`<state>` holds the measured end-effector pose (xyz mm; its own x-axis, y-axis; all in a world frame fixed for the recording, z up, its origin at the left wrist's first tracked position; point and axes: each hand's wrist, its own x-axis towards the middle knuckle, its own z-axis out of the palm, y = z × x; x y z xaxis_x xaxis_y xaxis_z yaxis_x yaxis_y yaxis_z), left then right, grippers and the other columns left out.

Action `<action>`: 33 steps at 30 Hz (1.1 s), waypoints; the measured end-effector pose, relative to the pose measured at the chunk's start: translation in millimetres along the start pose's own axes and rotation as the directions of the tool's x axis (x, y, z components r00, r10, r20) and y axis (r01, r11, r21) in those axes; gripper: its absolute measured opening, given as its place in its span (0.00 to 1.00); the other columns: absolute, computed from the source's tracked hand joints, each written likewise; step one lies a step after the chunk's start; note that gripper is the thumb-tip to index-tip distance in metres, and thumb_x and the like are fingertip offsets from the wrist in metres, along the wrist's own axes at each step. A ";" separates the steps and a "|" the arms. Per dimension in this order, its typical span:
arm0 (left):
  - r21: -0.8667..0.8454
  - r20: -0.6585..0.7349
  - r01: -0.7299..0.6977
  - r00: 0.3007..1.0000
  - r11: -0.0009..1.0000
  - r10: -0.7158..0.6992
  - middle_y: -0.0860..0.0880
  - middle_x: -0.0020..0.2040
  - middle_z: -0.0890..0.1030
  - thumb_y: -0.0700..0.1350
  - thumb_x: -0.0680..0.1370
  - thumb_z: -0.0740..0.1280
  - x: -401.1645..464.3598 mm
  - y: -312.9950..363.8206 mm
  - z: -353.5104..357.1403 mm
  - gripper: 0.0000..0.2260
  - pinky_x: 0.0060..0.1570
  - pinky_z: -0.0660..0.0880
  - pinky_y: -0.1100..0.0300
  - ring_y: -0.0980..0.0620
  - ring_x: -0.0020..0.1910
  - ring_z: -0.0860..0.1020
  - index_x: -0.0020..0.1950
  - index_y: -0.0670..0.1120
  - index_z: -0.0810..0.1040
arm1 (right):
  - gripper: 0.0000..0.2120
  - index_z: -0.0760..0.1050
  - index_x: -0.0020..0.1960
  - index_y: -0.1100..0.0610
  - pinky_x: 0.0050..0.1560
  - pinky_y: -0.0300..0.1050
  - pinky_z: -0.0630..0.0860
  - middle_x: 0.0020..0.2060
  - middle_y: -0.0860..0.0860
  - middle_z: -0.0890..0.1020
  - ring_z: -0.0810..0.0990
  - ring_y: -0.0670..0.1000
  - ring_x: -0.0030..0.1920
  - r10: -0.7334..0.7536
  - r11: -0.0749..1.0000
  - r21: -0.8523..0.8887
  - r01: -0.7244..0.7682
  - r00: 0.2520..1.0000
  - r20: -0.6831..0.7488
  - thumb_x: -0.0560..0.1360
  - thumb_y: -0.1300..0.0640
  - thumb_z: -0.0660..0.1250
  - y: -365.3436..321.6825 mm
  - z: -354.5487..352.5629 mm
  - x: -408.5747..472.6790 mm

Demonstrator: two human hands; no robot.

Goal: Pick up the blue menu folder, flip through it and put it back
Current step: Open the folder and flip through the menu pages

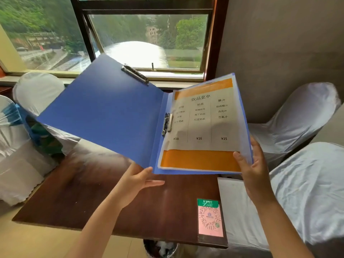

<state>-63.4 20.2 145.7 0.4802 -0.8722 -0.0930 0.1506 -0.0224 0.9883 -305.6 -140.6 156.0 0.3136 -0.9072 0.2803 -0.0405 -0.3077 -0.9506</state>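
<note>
Both bare forearms reach up from the bottom edge toward a blue menu folder point(104, 108) held open in the air above a dark wooden table point(89, 192). The left hand point(136, 180) supports the folder from below near its spine, thumb up against the bottom edge, fingers stretched flat underneath rather than curled. The right hand point(255, 164) clasps the lower right corner, thumb lying on the clear plastic sleeve point(240, 127) and fingers wrapped behind the cover. Inside the sleeve a menu sheet point(201, 123) with orange bands at top and bottom is headed 饮品菜单; its columns include 奶茶 and 果汁, and the prices along the bottom read ¥18, ¥16 and ¥15. Smaller lines are too blurred to read fully. A metal clip point(167, 123) sits by the spine, and another clip point(135, 73) at the top of the bare left cover. On the table's near right corner lies a pink QR code card point(210, 218) with a green header. Chairs in white covers point(297, 116) stand around the table, below a window point(145, 40).
</note>
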 end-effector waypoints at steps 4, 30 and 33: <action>-0.293 0.023 -0.044 0.998 0.955 0.053 0.39 0.57 0.77 0.33 0.76 0.60 -4.9 -14.7 -3.5 0.17 0.46 0.81 0.52 0.43 0.51 0.82 0.64 0.42 0.67 | 0.27 0.61 0.69 0.47 0.54 0.55 0.79 0.64 0.53 0.74 0.76 0.55 0.61 0.072 0.994 0.075 -0.082 0.989 0.132 0.72 0.52 0.64 6.5 -6.6 0.1; -0.496 -0.077 -0.037 0.997 0.868 -0.002 0.40 0.57 0.78 0.31 0.75 0.61 -1.3 -47.8 -5.8 0.19 0.44 0.82 0.53 0.42 0.54 0.80 0.63 0.45 0.70 | 0.06 0.72 0.40 0.47 0.57 0.53 0.75 0.55 0.51 0.77 0.75 0.52 0.59 -0.117 0.957 -0.249 0.152 0.982 0.150 0.73 0.55 0.68 -87.8 42.8 3.4; -0.494 -0.056 -0.046 0.998 0.868 0.021 0.41 0.56 0.80 0.28 0.75 0.59 -2.4 -47.2 2.5 0.20 0.44 0.81 0.54 0.43 0.53 0.81 0.63 0.46 0.71 | 0.05 0.74 0.48 0.45 0.51 0.49 0.81 0.53 0.48 0.79 0.79 0.50 0.55 -0.186 0.981 0.044 0.191 0.838 0.512 0.74 0.51 0.61 -109.1 78.2 -7.0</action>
<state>-73.8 22.1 99.6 0.5305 -0.8441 -0.0785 0.5353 0.2617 0.8031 -229.1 -78.2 247.3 0.7565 -0.5562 0.3440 0.0620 -0.4626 -0.8844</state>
